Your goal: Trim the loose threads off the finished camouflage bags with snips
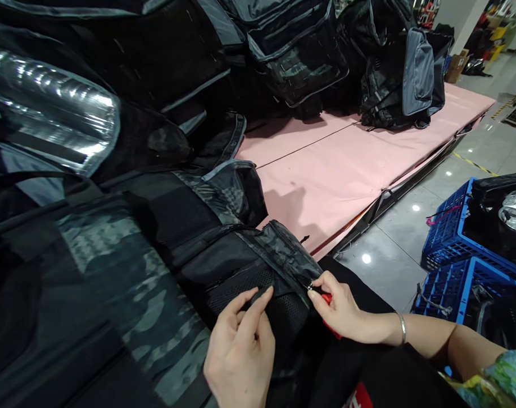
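Observation:
A black and camouflage backpack (134, 283) lies spread on the table in front of me. My left hand (243, 340) pinches a bit of black backpack fabric beside a mesh panel (241, 286), with thumb and forefinger close together. To its right, my right hand (337, 306) grips a small shiny metal piece, seemingly a zipper slider (311, 287), at the edge of a camouflage side pocket (290, 249). Tucked in that same hand is a red thing (332, 328), mostly hidden by the fingers, so its kind does not show.
More black backpacks (300, 62) are heaped along the back of the pink-covered table (317, 164). One shows a silver foil lining (66, 107). Blue plastic crates (447, 238) with dark goods stand on the shiny floor (394, 243) at right. Cardboard boxes (457, 65) sit farther off.

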Demonstrator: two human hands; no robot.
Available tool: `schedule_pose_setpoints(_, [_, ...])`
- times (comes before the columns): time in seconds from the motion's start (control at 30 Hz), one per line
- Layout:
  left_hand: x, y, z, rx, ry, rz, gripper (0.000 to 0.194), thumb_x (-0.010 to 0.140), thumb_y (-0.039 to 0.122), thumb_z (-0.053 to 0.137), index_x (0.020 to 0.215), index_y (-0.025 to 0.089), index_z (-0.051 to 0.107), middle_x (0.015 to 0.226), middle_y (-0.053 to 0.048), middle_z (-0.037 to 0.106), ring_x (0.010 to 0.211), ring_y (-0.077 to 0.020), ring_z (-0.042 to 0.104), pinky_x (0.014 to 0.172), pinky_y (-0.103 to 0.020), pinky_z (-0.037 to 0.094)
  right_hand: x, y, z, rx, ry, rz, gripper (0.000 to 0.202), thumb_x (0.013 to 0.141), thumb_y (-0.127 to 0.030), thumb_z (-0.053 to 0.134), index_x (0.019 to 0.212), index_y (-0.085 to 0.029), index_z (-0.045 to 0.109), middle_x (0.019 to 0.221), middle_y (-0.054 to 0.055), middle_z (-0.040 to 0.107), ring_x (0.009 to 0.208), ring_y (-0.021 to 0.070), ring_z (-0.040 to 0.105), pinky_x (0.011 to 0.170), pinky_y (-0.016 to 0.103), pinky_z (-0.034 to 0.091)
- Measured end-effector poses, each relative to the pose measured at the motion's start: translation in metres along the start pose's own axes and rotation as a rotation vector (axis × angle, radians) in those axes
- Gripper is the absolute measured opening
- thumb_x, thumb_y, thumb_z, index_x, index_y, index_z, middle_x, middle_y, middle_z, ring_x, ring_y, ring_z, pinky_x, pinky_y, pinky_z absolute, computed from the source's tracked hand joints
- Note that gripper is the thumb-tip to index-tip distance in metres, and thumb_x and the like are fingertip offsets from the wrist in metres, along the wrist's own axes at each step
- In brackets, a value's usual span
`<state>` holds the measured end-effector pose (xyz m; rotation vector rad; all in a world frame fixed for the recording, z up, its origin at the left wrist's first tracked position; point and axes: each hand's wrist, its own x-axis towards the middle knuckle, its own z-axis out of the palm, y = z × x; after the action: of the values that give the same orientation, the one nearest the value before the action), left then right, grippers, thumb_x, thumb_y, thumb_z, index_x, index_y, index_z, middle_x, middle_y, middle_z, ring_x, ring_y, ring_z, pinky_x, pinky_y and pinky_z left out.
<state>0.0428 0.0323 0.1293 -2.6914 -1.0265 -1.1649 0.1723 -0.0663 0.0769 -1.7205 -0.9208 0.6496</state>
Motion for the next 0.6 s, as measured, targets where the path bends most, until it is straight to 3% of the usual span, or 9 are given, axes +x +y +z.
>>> schedule_pose_setpoints(0.13, [-0.0016,-0.0017,0.0016,-0.001,0.009,0.006,0.024,0.080,0.009,0.053,0.094,0.022,0.068,0.098,-0.004,0.062,0.071,-0.0091,0.058,0.064,-0.021,0.045,0.0033,-0.0009,0.0037,-0.020,0.000,0.003,0.011,0.084,-0.031,0.048,0.087,-0.021,0.049,0.054,-0.008,0.040,0.047,0.0081,0.039,0.048,0.020,0.028])
schedule_pose_setpoints(0.6, [-0.0022,-0.0025,0.0016,-0.023,0.004,-0.015,0.025,0.080,0.009,0.053,0.094,0.023,0.068,0.098,-0.003,0.063,0.070,-0.0079,0.058,0.062,-0.019,0.044,0.0036,0.0008,0.0067,0.041,0.028,-0.025,0.010,0.084,-0.030,0.047,0.084,-0.020,0.047,0.055,-0.008,0.035,0.048,0.0080,0.036,0.050,0.021,0.028])
